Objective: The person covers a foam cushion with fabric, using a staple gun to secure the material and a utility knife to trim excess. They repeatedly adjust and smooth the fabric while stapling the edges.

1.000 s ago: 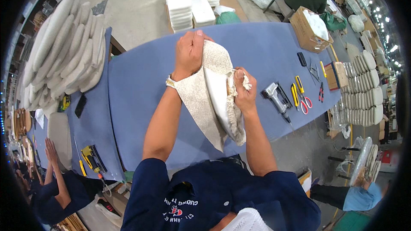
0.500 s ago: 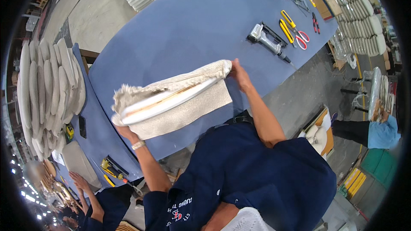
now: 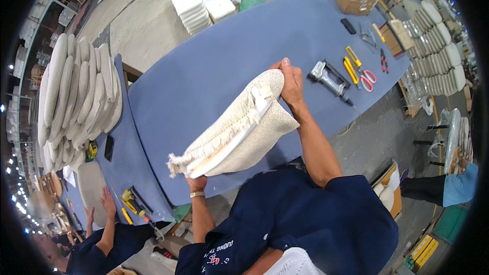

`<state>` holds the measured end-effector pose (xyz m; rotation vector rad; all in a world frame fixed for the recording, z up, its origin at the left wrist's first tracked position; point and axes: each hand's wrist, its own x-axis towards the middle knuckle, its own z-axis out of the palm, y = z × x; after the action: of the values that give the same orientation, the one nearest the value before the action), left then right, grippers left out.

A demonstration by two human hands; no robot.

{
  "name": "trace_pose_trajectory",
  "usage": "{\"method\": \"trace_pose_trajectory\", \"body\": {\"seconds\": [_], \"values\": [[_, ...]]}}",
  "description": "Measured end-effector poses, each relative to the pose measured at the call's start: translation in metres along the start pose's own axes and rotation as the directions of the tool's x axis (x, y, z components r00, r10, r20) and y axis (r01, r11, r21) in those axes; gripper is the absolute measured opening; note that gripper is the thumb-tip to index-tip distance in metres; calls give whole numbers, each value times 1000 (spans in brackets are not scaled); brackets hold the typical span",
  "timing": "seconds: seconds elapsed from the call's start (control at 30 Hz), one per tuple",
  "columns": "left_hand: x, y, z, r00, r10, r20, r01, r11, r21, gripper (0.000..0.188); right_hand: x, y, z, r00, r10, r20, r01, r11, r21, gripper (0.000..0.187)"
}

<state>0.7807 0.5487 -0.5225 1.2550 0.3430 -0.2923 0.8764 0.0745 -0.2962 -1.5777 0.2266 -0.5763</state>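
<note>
Fingers of the right hand [image 3: 292, 85] grip the cushion [image 3: 239, 135] — I'd guess light, soft, stiff inside. The left hand [image 3: 197, 184] hides its fingers underneath; can't tell their hold. I'd take both ends.

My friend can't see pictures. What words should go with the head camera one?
A person's left hand and right hand hold a beige cushion, its frayed cover gaping over white padding, above a blue table. A grey staple gun lies at right; more cushions are piled at left.
</note>
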Motion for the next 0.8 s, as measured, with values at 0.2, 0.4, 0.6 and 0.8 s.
{"method": "trace_pose_trajectory", "body": {"seconds": [0.2, 0.4, 0.6, 0.8], "values": [[-10, 139, 146, 912, -118, 393, 103, 993, 60, 81, 40, -94, -13, 893, -378, 245, 429, 880, -204, 55], [-87, 299, 299, 712, 580, 397, -700, 536, 472, 58, 1, -128, 65, 722, -570, 393, 691, 622, -368, 32], [-99, 286, 253, 689, 712, 133, -609, 470, 639, 41, -18, -79, 77, 965, -42, 258, -35, 957, 289, 59], [-164, 316, 191, 830, 547, 108, -364, 386, 848, 42, -111, 158, 45, 658, 525, 541, -546, 827, -138, 76]]}}
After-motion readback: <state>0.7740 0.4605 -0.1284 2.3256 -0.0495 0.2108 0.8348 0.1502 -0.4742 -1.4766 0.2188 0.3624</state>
